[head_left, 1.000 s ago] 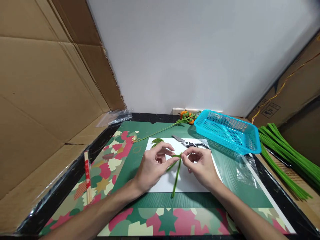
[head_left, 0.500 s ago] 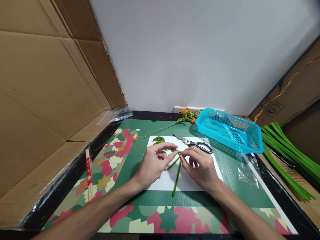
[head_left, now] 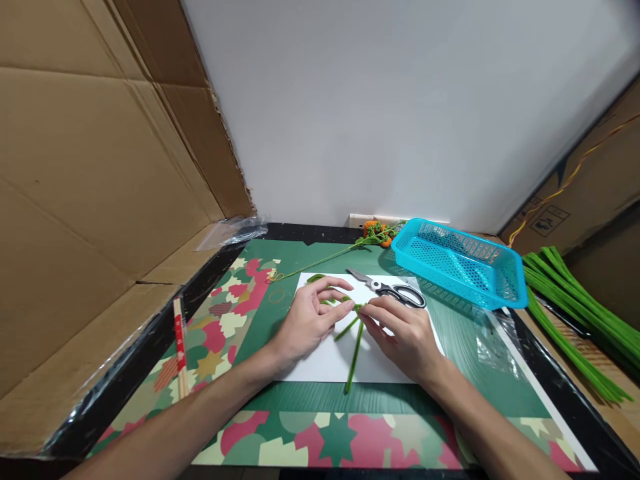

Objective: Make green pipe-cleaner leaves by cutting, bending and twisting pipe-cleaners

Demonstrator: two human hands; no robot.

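Between my two hands is a green pipe cleaner (head_left: 355,357), one straight end hanging toward me over the white paper (head_left: 320,363). My left hand (head_left: 314,320) pinches it from the left with thumb and fingers, and my right hand (head_left: 400,330) pinches it close by on the right; the exact joint is partly hidden by fingertips. A shorter green piece slants down to the left of the hanging end. Behind my left hand, a curled green pipe cleaner (head_left: 315,277) shows on the paper. Scissors (head_left: 385,288) with black-and-white handles lie just beyond my right hand.
A blue perforated basket (head_left: 460,263) stands at the back right, near an orange flower (head_left: 379,233) with a long green stem. Many green pipe cleaners (head_left: 575,320) lie at far right. Wrapped chopsticks (head_left: 180,347) lie left. A cardboard wall (head_left: 100,167) rises on the left.
My left fingers have shifted slightly and now cover more of the curled green piece behind. My right fingers have closed in a little. Both hands stay in nearly the same place.
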